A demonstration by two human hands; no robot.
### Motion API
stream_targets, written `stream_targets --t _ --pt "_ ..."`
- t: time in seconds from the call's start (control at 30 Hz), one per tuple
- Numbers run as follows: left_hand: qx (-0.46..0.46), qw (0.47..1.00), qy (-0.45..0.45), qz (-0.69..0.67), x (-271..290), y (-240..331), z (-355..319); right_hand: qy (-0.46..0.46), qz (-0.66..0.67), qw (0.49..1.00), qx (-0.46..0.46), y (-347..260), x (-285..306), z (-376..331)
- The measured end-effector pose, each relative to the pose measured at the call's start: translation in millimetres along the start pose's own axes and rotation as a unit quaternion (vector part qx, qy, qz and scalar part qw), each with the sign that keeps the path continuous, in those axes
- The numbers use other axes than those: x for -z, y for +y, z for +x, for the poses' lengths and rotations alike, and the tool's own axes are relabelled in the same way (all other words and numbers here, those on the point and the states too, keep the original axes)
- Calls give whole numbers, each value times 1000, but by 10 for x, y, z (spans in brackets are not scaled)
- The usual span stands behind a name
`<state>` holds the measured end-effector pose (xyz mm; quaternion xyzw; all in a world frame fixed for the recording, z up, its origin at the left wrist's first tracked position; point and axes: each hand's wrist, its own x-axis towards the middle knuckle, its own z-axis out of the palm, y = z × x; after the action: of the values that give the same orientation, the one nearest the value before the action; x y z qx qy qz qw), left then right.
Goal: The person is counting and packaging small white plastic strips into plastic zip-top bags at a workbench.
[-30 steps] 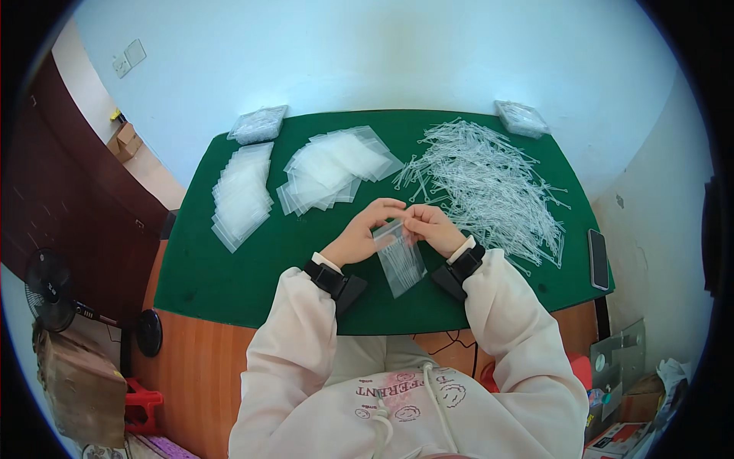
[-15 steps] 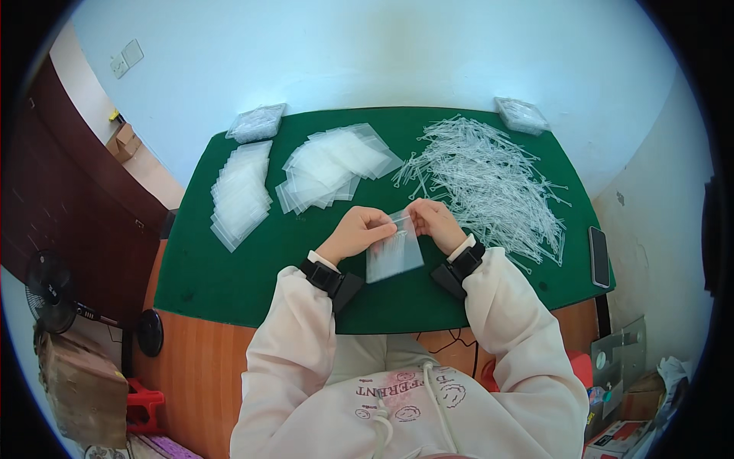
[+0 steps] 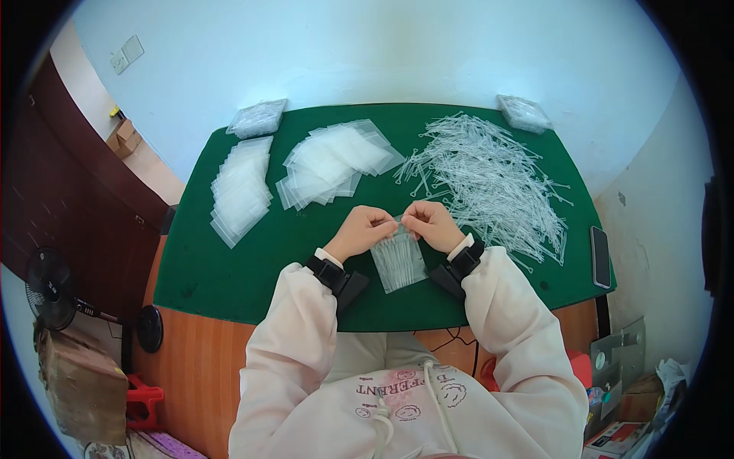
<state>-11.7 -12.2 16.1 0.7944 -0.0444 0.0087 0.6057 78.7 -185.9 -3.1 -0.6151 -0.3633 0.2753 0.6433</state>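
A small clear zip bag (image 3: 400, 268) hangs near the table's front middle, with thin clear sticks lined up inside it. My left hand (image 3: 361, 232) pinches its top edge from the left, thumb against the fingers. At the same top edge, my right hand (image 3: 433, 226) pinches the right side, close to the left fingertips. To the right lies a large loose pile of thin clear sticks (image 3: 489, 183) with small looped ends. Beyond my hands, flat bags (image 3: 325, 168) are fanned out in overlapping layers. Another fan of bags (image 3: 241, 187) lies farther left.
Packs of clear pieces stand at the back left corner (image 3: 258, 118) and back right corner (image 3: 525, 114) of the green table (image 3: 222, 279). A dark phone (image 3: 600, 257) lies by the right edge. The wall (image 3: 382, 53) borders the far side.
The bag has turned from tilted to facing up, so the sticks inside show more clearly. My right fingers have moved left along its top edge, nearer my left hand.
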Motion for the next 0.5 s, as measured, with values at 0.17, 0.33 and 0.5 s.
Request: stream_targets --t 0.17,0.33,0.5 --pt "-17 998 43 32 106 -50 23 64 -48 997 21 19 95 14" --pt "-32 993 63 93 194 -53 20 96 -64 993 24 5 98 7" --pt "-67 986 70 138 141 -21 -11 70 -177 980 57 -70 23 -23"
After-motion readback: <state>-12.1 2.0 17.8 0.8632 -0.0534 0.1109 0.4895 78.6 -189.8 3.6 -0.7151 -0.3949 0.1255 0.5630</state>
